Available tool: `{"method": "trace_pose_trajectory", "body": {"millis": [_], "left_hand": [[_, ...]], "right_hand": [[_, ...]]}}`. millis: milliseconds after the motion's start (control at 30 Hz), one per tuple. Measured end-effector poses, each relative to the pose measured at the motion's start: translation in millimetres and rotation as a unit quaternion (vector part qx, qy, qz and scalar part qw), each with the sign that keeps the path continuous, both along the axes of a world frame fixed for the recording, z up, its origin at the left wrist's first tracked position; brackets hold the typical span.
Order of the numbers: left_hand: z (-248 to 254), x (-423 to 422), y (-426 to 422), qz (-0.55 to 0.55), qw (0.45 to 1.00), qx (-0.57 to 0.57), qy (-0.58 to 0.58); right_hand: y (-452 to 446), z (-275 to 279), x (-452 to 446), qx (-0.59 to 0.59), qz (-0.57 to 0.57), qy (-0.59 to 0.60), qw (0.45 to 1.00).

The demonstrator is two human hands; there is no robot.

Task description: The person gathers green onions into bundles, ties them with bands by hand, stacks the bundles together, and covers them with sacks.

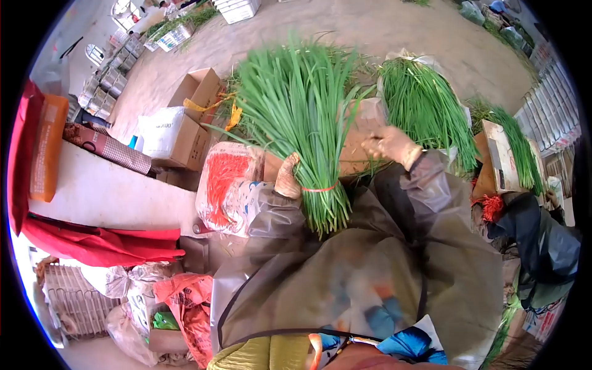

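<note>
The bundle (311, 123) of long green stalks stands out in the middle of the scene, its leafy tips fanned toward the far side and its pale cut ends pointing near, over the wearer's apron (345, 277). A red band (319, 189) circles it close to those ends. The left hand (288, 177) is pressed to the left side of the bundle, just beyond the band, with its fingers bent around the stalks; most of the fingertips are hidden. The right hand (393, 146) is to the right of the bundle and apart from it, fingers partly curled and pointing left; whether they pinch anything cannot be told. Beyond the right hand, to the right, lies a large pile (425, 105) of similar greens, and farther right more stalks (520, 148) lie along a pale board (501, 157). Just left of the left hand is a clear bag (246, 161) with a mass of red ties (221, 185). Farther left and beyond it are an open carton (188, 139) and a white bag (161, 132), with a yellow strap (234, 116) between the carton and the bundle. A red cloth (105, 242) hangs at the near edge of the white surface (123, 191) on the left. At the right, another red clump (491, 208) lies near a person in dark clothing (536, 237). White crates (237, 9) stand on the far floor (370, 28).
</note>
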State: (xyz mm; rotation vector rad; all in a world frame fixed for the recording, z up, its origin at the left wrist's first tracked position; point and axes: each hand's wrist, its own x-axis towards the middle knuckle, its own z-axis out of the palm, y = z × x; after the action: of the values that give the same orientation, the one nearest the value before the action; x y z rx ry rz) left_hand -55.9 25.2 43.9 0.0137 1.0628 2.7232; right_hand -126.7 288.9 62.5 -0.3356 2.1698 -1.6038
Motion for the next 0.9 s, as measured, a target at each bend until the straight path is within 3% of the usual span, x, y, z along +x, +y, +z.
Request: {"method": "trace_pose_trajectory", "body": {"millis": [33,67,100,133,167,233,267,333,367,400,433,467,533,667,733,800,900], "left_hand": [[1.8,-0.3,-1.4,-0.017,1.0,-0.003,0.017],[2.6,-0.4,-2.4,-0.034,0.999,-0.007,0.033],[-1.4,-0.4,-2.2,-0.03,0.998,-0.019,0.047],[-5.8,0.4,-1.4,-0.038,0.998,-0.022,0.047],[-9.7,0.4,-0.8,-0.041,0.997,-0.038,0.047],[-25.3,-1.8,-1.3,-0.045,0.998,-0.04,0.028],[-28.1,-0.4,-0.1,-0.047,0.998,-0.04,0.029],[-33.9,6.0,1.4,-0.06,0.998,-0.029,0.012],[-35.9,7.7,0.9,-0.085,0.996,-0.031,0.013],[-38.2,11.0,1.4,-0.081,0.996,-0.029,0.012],[-40.5,13.6,3.7,-0.059,0.997,-0.042,0.013],[-40.3,15.7,6.4,-0.036,0.998,-0.055,0.014],[-25.6,22.3,11.6,-0.025,0.999,-0.038,0.019],[-25.3,23.9,6.9,-0.008,1.0,-0.023,0.007],[-23.6,24.5,5.6,0.022,1.0,-0.014,-0.009],[-28.6,23.8,1.2,0.021,0.999,-0.02,-0.019],[-21.0,25.1,6.6,0.083,0.996,-0.002,-0.021]], "right_hand": [[6.7,20.8,3.8,-0.036,-0.04,0.07,0.996],[-0.3,49.7,15.0,-0.227,-0.089,0.132,0.961],[-3.4,82.4,22.2,-0.252,-0.11,0.188,0.943],[-7.6,116.8,31.0,-0.165,-0.144,0.24,0.946],[-20.9,129.1,28.0,-0.249,-0.173,0.301,0.904],[-23.5,154.7,8.1,-0.028,-0.171,0.562,0.809],[-26.2,156.6,-11.0,-0.027,-0.173,0.562,0.808],[-32.1,151.5,-48.1,0.183,-0.194,0.691,0.672],[-31.1,152.0,-54.6,0.182,-0.19,0.691,0.673],[-28.4,152.1,-59.2,0.201,-0.084,0.544,0.81],[-24.6,150.7,-62.1,0.211,0.027,0.369,0.905],[-21.0,149.6,-60.0,0.212,0.032,0.37,0.904],[-9.2,145.8,-47.3,0.149,-0.132,0.424,0.884],[24.3,146.6,-4.4,0.069,-0.294,0.553,0.776],[62.5,138.3,-8.8,-0.137,-0.353,0.508,0.774],[96.1,149.5,8.7,-0.112,-0.438,0.505,0.736],[156.3,132.6,10.4,-0.295,-0.404,0.447,0.741]]}}
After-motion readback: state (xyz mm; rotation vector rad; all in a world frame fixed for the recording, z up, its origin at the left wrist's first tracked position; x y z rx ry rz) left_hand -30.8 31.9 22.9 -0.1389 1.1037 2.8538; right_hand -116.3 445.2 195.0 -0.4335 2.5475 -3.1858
